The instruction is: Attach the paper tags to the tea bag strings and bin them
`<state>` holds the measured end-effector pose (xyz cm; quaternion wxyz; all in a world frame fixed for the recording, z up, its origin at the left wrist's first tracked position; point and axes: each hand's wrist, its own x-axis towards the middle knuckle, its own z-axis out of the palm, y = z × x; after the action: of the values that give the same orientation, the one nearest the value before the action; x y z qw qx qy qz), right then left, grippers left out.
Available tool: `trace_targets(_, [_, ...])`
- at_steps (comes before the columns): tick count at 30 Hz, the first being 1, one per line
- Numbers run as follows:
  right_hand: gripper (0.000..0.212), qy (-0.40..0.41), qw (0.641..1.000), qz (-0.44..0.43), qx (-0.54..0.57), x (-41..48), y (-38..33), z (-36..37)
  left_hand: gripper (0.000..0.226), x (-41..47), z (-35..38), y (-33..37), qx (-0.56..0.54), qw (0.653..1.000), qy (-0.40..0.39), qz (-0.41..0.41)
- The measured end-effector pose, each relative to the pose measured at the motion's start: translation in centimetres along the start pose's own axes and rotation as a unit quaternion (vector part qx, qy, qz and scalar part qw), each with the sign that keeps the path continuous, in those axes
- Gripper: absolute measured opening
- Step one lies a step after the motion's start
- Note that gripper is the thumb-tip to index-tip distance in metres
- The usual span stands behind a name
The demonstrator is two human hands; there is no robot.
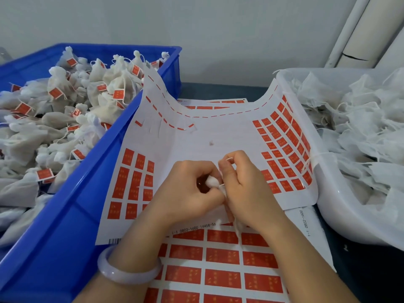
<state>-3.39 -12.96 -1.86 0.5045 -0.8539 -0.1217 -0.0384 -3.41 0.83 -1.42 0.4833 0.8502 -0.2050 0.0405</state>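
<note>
Blue plastic marks the crate (65, 226) from about eight to eleven o'clock. It is heaped with tagged tea bags (59, 92), each showing an orange tag on its string, so a good share of the job looks done. At two to four o'clock a white tub (334, 215) holds a loose pile of untagged bags (360, 127), so plenty seems left. Between the two, a tag sheet (196, 138) curls up against both containers. Its middle is stripped bare, while orange tags (282, 136) sit in blocks at its left and right sides. A fuller second sheet (220, 254) lies under it toward six o'clock.

Both hands meet at the centre, just above the bare sheet. The left hand (185, 193), with a pale bangle (129, 274) at the wrist, has its fingers curled round the gathered top of one tea bag (213, 182). The right hand (247, 189) meets it from the three o'clock side, thumb and forefinger pinching the string (228, 159), a small loop of which shows above the knuckles. Whether a tag is already on this string I cannot tell, because the fingers hide it. I judge this bag to be mid-tagging, not yet ready for the crate.
</note>
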Motion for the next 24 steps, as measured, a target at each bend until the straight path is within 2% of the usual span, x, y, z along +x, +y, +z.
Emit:
trace_targets(5, [0.006,0.054,0.998,-0.018,-0.004,-0.04,0.22,-0.31,0.014,0.04,0.66,0.29,-0.166,0.983,-0.023,-0.073])
trace_targets(9, [0.016,0.037,0.998,-0.027,-0.035,-0.09,0.31,-0.24,0.015,0.32,0.33,0.32,-0.221,0.966,-0.052,-0.120])
trace_targets(13, [0.027,0.019,0.995,-0.051,-0.086,-0.28,0.37,0.24,0.012,0.44,-0.13,0.55,-0.195,0.965,-0.080,-0.156])
trace_targets(18, [0.020,-0.019,0.996,-0.053,-0.063,-0.60,0.27,0.39,0.013,0.19,0.03,0.65,-0.159,0.973,-0.081,-0.147])
trace_targets(21, [0.018,-0.028,0.998,-0.061,-0.014,-0.64,-0.15,0.35,0.011,0.29,0.24,0.85,-0.216,0.963,-0.074,-0.142])
trace_targets(24, [0.018,-0.011,0.997,-0.082,-0.001,-0.72,-0.33,0.50,0.026,0.22,0.36,0.89,-0.255,0.955,-0.069,-0.136])
